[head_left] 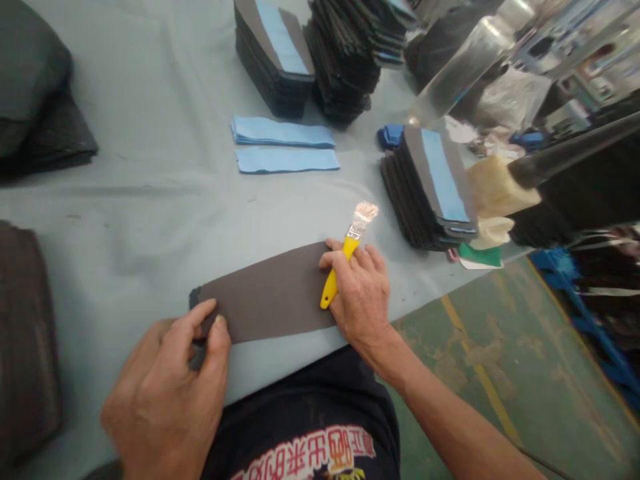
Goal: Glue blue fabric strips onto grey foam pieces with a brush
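A dark grey fabric panel (273,293) lies flat on the pale table near its front edge. My left hand (175,380) is at the panel's left end, with thumb and index finger pinching the fabric there. At the right end, my right hand (363,293) rests on the panel and holds a yellow-handled brush (340,270) between its fingers, bristles pointing away from me. Beyond the panel lie light blue strips (287,160), a few of them stacked.
Stacks of dark pieces topped by blue strips stand at the back (275,60) and right (430,187). A clear bottle (457,70) is behind the right stack. Dark fabric piles (30,87) line the left side. The table edge (430,303) runs diagonally at right.
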Motion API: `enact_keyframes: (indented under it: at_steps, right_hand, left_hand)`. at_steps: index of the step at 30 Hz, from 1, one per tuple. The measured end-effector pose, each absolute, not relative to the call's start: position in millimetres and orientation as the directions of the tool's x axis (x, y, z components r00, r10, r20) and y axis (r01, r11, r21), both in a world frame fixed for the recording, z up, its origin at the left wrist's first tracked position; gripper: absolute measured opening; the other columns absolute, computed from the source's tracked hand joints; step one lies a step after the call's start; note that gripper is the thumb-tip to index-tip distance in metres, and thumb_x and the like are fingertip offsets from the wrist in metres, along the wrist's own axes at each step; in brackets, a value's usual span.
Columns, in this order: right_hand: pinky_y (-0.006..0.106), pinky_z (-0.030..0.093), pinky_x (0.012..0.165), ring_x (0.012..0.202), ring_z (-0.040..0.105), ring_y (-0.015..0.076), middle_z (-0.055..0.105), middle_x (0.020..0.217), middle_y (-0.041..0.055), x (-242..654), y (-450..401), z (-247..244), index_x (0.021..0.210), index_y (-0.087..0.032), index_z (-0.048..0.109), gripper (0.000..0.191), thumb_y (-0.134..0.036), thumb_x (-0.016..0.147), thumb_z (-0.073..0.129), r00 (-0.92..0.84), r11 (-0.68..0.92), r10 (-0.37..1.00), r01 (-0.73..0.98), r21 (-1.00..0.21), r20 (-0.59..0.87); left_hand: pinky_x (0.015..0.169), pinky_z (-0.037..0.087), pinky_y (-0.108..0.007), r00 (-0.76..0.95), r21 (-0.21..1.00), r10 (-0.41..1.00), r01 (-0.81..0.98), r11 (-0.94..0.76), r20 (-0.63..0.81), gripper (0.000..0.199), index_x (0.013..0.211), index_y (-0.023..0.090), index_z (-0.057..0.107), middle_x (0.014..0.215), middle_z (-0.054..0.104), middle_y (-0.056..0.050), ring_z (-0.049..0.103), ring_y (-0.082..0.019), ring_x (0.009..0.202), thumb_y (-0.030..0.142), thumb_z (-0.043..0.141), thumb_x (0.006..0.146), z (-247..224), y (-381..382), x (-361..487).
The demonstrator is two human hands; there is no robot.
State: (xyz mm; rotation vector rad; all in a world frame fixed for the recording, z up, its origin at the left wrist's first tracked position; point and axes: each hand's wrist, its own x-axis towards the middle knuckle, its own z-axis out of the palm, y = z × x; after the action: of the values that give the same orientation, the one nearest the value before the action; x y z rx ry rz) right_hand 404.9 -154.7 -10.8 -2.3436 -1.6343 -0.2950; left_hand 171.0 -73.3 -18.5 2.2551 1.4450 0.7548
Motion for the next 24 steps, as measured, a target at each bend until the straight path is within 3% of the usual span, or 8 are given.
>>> enact_keyframes:
  at_steps: [3, 8, 12, 16, 19, 22, 24]
  right_hand:
    - [0.053, 0.044, 0.113, 0.122, 0.069, 0.0327, 0.078, 0.139, 0.0076, 405, -158, -16, 0.104, -0.025, 0.064, 0.036, 0.005, 0.088, 0.052, 0.385, -0.342, 0.861, 0.922, -0.182, 0.332]
    - [0.055, 0.045, 0.114, 0.127, 0.066, 0.0357, 0.077, 0.141, 0.0055, 408, -163, -25, 0.104, -0.026, 0.062, 0.032, 0.000, 0.087, 0.055, 0.449, -0.341, 0.820, 0.881, -0.327, 0.354]
    - [0.057, 0.043, 0.115, 0.130, 0.064, 0.0367, 0.076, 0.142, 0.0056, 408, -162, -25, 0.105, -0.026, 0.062, 0.033, 0.000, 0.087, 0.053, 0.468, -0.334, 0.814, 0.862, -0.382, 0.344]
    - [0.061, 0.038, 0.120, 0.129, 0.064, 0.0361, 0.076, 0.142, 0.0040, 405, -160, -24, 0.106, -0.025, 0.065, 0.039, 0.004, 0.083, 0.051, 0.485, -0.347, 0.811, 0.849, -0.399, 0.327]
    - [0.061, 0.035, 0.122, 0.129, 0.063, 0.0348, 0.077, 0.141, 0.0033, 404, -157, -23, 0.108, -0.026, 0.066, 0.046, 0.008, 0.082, 0.049, 0.504, -0.366, 0.802, 0.839, -0.402, 0.321]
    - [0.062, 0.034, 0.123, 0.130, 0.062, 0.0344, 0.077, 0.141, 0.0038, 403, -155, -23, 0.108, -0.026, 0.067, 0.045, 0.008, 0.084, 0.049, 0.500, -0.361, 0.805, 0.841, -0.404, 0.320]
    - [0.062, 0.034, 0.123, 0.130, 0.062, 0.0346, 0.077, 0.141, 0.0040, 404, -155, -22, 0.108, -0.026, 0.068, 0.043, 0.006, 0.086, 0.051, 0.490, -0.354, 0.811, 0.846, -0.399, 0.319]
  left_hand:
    - [0.074, 0.043, -0.035, 0.382, 0.427, 0.880, 0.771, -0.472, 0.283, 0.025, 0.121, 0.023, 0.076, 0.088, 0.068, -0.001, 0.062, -0.021, 0.078, 0.034, 0.059, 0.107, -11, -74, 174]
    - [0.081, 0.048, -0.038, 0.408, 0.382, 0.877, 0.790, -0.479, 0.255, 0.027, 0.124, 0.023, 0.077, 0.095, 0.070, -0.005, 0.066, -0.026, 0.088, 0.036, 0.059, 0.108, -7, -77, 169]
    - [0.085, 0.050, -0.041, 0.424, 0.403, 0.880, 0.783, -0.474, 0.213, 0.032, 0.127, 0.020, 0.076, 0.098, 0.070, -0.007, 0.066, -0.027, 0.090, 0.038, 0.058, 0.108, -5, -77, 165]
    - [0.083, 0.052, -0.039, 0.442, 0.475, 0.887, 0.758, -0.447, 0.130, 0.035, 0.131, 0.024, 0.076, 0.099, 0.070, -0.005, 0.067, -0.024, 0.091, 0.042, 0.058, 0.107, -4, -69, 156]
    - [0.078, 0.053, -0.037, 0.472, 0.512, 0.880, 0.743, -0.431, 0.056, 0.037, 0.133, 0.026, 0.074, 0.097, 0.069, -0.002, 0.065, -0.020, 0.082, 0.045, 0.060, 0.105, 2, -62, 146]
    - [0.079, 0.056, -0.040, 0.468, 0.402, 0.876, 0.785, -0.472, 0.115, 0.037, 0.128, 0.021, 0.075, 0.096, 0.070, -0.004, 0.066, -0.022, 0.080, 0.045, 0.060, 0.105, 14, -58, 146]
    - [0.092, 0.058, -0.046, 0.514, 0.275, 0.830, 0.784, -0.557, 0.217, 0.037, 0.125, 0.016, 0.075, 0.105, 0.074, -0.011, 0.071, -0.028, 0.097, 0.042, 0.056, 0.107, 20, -60, 158]
